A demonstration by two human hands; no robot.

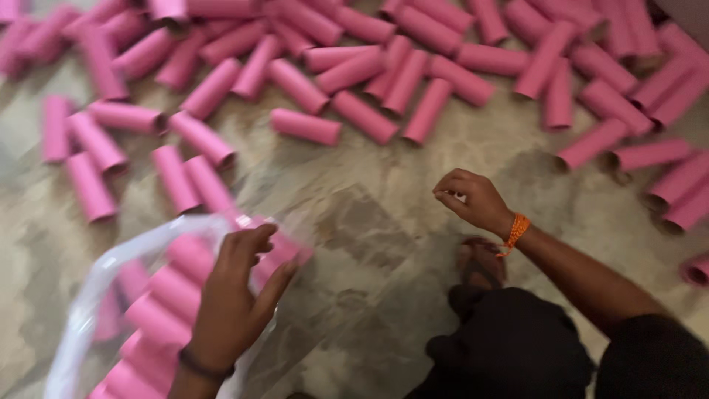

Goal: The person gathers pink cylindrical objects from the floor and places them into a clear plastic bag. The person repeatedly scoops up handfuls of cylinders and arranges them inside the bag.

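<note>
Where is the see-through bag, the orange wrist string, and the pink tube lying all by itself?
clear plastic bag (88, 295), head view, on its left rim.
orange wrist thread (515, 230), head view, on the band at the right wrist.
lone pink tube (305, 126), head view, middle of its side.

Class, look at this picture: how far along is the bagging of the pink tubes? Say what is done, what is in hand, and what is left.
Done: a batch of pink tubes already sits inside the clear plastic bag. In hand: the left hand rests on the bag's tubes; the right hand hovers above the floor, fingers curled, seemingly empty. Left: most of it, since many loose tubes lie scattered about.
</note>
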